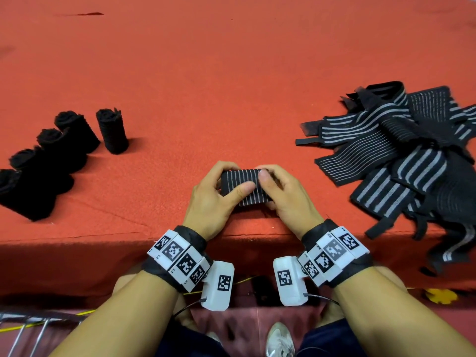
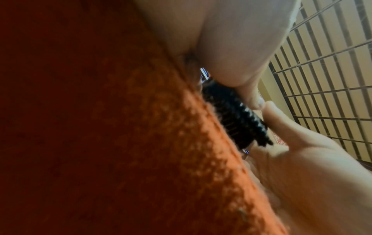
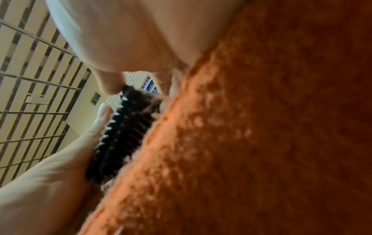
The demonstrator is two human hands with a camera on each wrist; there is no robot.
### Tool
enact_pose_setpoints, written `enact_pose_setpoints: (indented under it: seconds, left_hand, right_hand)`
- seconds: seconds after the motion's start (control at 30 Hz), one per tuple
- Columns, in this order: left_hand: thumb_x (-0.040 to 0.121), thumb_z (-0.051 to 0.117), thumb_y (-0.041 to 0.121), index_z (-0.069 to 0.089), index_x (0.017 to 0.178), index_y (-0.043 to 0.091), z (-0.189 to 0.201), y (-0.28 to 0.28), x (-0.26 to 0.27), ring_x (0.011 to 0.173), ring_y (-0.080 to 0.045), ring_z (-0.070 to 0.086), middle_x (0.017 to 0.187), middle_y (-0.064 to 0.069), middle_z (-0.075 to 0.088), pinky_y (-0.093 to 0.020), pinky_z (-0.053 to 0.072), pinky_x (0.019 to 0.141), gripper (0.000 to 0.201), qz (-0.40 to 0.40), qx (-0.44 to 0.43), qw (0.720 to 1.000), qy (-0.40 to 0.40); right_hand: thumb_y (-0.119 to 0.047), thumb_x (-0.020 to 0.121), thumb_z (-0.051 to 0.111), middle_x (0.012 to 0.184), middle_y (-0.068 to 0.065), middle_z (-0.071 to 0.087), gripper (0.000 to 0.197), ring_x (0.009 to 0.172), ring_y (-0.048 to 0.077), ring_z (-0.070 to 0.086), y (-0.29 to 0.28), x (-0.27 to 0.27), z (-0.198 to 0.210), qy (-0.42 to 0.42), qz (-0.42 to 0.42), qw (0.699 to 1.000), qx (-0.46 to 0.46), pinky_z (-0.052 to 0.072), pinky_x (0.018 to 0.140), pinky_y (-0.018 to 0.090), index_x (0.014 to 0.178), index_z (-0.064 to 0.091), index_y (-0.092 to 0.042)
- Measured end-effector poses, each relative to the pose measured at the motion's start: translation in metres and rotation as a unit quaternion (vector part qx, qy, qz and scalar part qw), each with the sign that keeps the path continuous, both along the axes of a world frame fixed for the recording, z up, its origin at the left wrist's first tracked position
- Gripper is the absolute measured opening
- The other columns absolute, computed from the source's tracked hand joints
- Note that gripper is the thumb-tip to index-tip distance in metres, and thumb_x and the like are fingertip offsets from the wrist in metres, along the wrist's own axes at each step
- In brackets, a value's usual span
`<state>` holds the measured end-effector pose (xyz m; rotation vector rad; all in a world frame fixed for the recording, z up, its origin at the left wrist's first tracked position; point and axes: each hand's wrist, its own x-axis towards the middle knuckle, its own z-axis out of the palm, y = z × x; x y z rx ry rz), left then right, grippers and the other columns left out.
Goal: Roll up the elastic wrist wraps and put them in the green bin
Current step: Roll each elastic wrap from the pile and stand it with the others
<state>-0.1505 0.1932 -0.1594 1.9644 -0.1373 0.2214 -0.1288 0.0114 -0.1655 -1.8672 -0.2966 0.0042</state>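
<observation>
1. Red felt-like cloth covers the desk (image 1: pixel 231 73), and at its near edge, right in front of you, lies the wrap (image 1: pixel 243 186) you are rolling: black elastic with thin pale stripes, already a short thick bundle.
2. Your left hand (image 1: pixel 211 199) and right hand (image 1: pixel 286 194) are both clamped on it, one at each end, thumbs on top and fingers curled behind. In the wrist views its ribbed black edge sits squeezed between skin and cloth.
3. To roll well, I'd judge you should keep the edges level so the roll does not cone out, hold steady tension against the stretch, and press the tail down firmly so it does not spring open.
4. Beyond your right hand, a loose pile of unrolled wraps (image 1: pixel 401 155) lies tangled near the desk's right edge, some straps hanging over it; much of the job seems left.
5. On your left, finished rolls (image 1: pixel 61 153) stand in a rough row.
6. No green bin shows in any view, so I cannot tell where it is.
</observation>
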Motion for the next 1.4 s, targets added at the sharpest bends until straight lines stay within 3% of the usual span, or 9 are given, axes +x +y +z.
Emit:
enact_pose_setpoints:
  seconds: [0.1, 0.23, 0.4, 0.53, 0.8, 0.93, 1.1, 1.23, 1.4]
  left_hand:
    - [0.086, 0.071, 0.054, 0.062, 0.101, 0.034, 0.001, 0.000, 0.002, 0.071, 0.002, 0.057, 0.083, 0.018, 0.065, -0.015, 0.046, 0.067, 0.027, 0.008, -0.018, 1.000, 0.003]
    - [0.072, 0.059, 0.077, 0.059, 0.104, 0.038, -0.003, 0.002, 0.004, 0.077, -0.003, 0.060, 0.085, 0.019, 0.066, -0.030, 0.050, 0.075, 0.050, -0.016, 0.017, 0.999, 0.033]
    - [0.070, 0.066, 0.072, 0.064, 0.097, 0.031, -0.004, 0.005, 0.005, 0.076, -0.004, 0.062, 0.084, 0.011, 0.069, -0.036, 0.052, 0.077, 0.049, -0.043, 0.002, 0.998, 0.048]
    - [0.073, 0.069, 0.067, 0.067, 0.093, 0.024, -0.004, 0.007, 0.003, 0.076, -0.009, 0.065, 0.083, 0.001, 0.072, -0.042, 0.055, 0.078, 0.048, -0.045, -0.012, 0.997, 0.054]
    - [0.073, 0.068, 0.067, 0.056, 0.082, 0.028, -0.002, 0.004, 0.001, 0.063, -0.009, 0.050, 0.065, 0.016, 0.054, -0.042, 0.048, 0.067, 0.042, 0.021, -0.025, 0.999, 0.019]
    - [0.073, 0.074, 0.057, 0.056, 0.092, 0.036, -0.002, 0.006, -0.003, 0.080, -0.013, 0.064, 0.082, 0.016, 0.064, -0.057, 0.055, 0.081, 0.034, 0.062, -0.090, 0.994, 0.007]
    - [0.071, 0.073, 0.054, 0.051, 0.097, 0.031, 0.004, 0.027, -0.017, 0.092, -0.010, 0.062, 0.095, 0.014, 0.064, -0.055, 0.052, 0.089, 0.041, 0.116, -0.110, 0.987, -0.013]
    - [0.071, 0.073, 0.051, 0.048, 0.104, 0.036, 0.011, 0.060, -0.032, 0.090, -0.021, 0.068, 0.107, 0.014, 0.064, -0.058, 0.054, 0.088, 0.044, 0.143, -0.113, 0.983, -0.008]
    - [0.084, 0.073, 0.022, 0.051, 0.140, 0.043, 0.009, 0.099, -0.053, 0.111, -0.002, 0.067, 0.125, 0.024, 0.066, -0.040, 0.052, 0.103, 0.063, 0.157, -0.082, 0.984, -0.018]
  right_hand:
    - [-0.060, 0.088, 0.058, 0.097, -0.016, 0.067, 0.044, 0.087, 0.003, 0.063, -0.002, -0.001, -0.003, -0.034, 0.035, 0.999, 0.004, 0.053, 0.082, 0.031, 0.119, 0.061, -0.029]
    - [-0.064, 0.088, 0.062, 0.076, -0.014, 0.065, 0.046, 0.067, 0.001, 0.057, -0.001, -0.003, -0.005, -0.027, -0.016, 0.999, 0.027, 0.047, 0.066, 0.030, 0.102, 0.069, -0.020]
    - [-0.064, 0.083, 0.056, 0.051, -0.020, 0.051, 0.051, 0.051, -0.001, 0.045, 0.003, -0.006, 0.001, -0.010, -0.022, 1.000, 0.010, 0.036, 0.055, 0.021, 0.083, 0.071, -0.015]
    - [-0.060, 0.089, 0.059, 0.061, -0.013, 0.059, 0.048, 0.060, 0.003, 0.053, 0.003, -0.002, -0.002, -0.025, -0.011, 0.999, -0.018, 0.046, 0.060, 0.030, 0.081, 0.073, -0.015]
    - [-0.055, 0.084, 0.073, 0.064, -0.011, 0.062, 0.037, 0.058, 0.006, 0.054, 0.016, -0.001, 0.002, 0.014, -0.079, 0.996, 0.045, 0.045, 0.062, 0.033, 0.099, 0.066, -0.022]
    - [-0.032, 0.088, 0.077, 0.071, -0.004, 0.065, 0.044, 0.061, 0.013, 0.064, 0.034, -0.006, 0.015, 0.032, -0.105, 0.990, 0.089, 0.050, 0.060, 0.036, 0.119, 0.052, -0.015]
    - [-0.024, 0.087, 0.075, 0.098, -0.004, 0.074, 0.020, 0.087, 0.015, 0.073, 0.067, -0.017, 0.029, 0.010, -0.042, 0.998, 0.052, 0.060, 0.085, 0.046, 0.104, 0.064, -0.025]
    - [-0.023, 0.087, 0.070, 0.116, -0.006, 0.070, 0.031, 0.102, 0.007, 0.069, 0.100, -0.023, 0.038, -0.024, 0.022, 0.999, 0.012, 0.056, 0.094, 0.032, 0.118, 0.071, -0.020]
    - [-0.006, 0.092, 0.066, 0.117, 0.004, 0.052, 0.036, 0.105, 0.012, 0.063, 0.146, -0.028, 0.045, -0.025, 0.092, 0.995, -0.010, 0.047, 0.082, 0.006, 0.126, 0.069, -0.018]
